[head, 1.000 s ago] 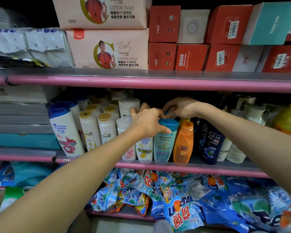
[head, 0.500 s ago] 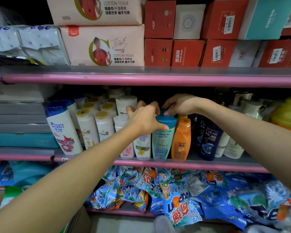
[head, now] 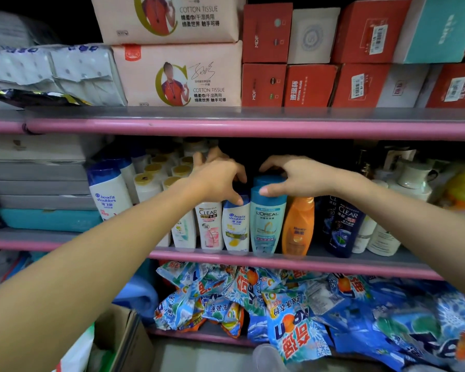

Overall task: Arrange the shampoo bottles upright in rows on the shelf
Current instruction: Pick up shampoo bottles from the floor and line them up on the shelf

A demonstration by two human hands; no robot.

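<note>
A pink-edged shelf (head: 279, 260) in a dim shop holds shampoo bottles (head: 236, 226) upright in its front row. The left hand (head: 215, 178) curls over a white bottle's cap; the right hand (head: 293, 175) grips a teal bottle (head: 267, 221) by its top — detergent bags (head: 293, 312) lie heaped below.

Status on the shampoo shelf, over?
Left hand grips small Head & Shoulders bottle. Right hand grips L'Oreal bottle cap. Front row upright. Nothing blocking.
</note>
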